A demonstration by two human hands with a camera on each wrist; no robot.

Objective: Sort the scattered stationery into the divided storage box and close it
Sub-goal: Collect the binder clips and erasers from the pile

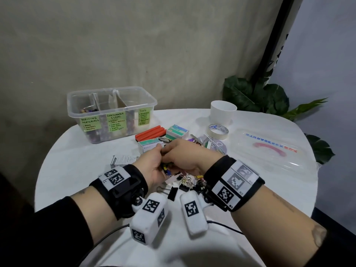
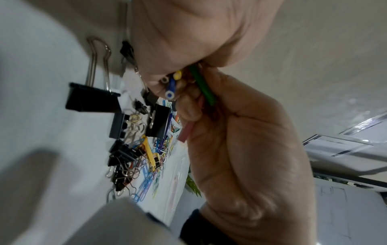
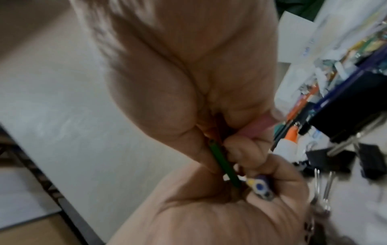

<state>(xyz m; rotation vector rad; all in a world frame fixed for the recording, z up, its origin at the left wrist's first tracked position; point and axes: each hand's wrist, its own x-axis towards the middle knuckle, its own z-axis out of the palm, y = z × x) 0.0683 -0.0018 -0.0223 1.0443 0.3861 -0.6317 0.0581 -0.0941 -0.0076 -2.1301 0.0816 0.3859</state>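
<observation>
Both hands meet above the middle of the white surface [image 1: 81, 157]. Left hand [image 1: 152, 168] and right hand [image 1: 185, 157] together clasp a bundle of coloured pencils [image 2: 170, 86]. The storage box [image 1: 111, 114] stands open near the far left edge.

A round white table [image 1: 77, 170] is carrying a clear plastic divided storage box [image 1: 111, 112] at its far left. To the box's right are lying a red stapler [image 1: 150, 132], small staple cartons [image 1: 177, 131], a clear tape roll [image 1: 218, 131], a white cup [image 1: 223, 114], a clear lid [image 1: 269, 151]; nearer, what may be mixed black binder clips [image 1: 173, 193].
</observation>
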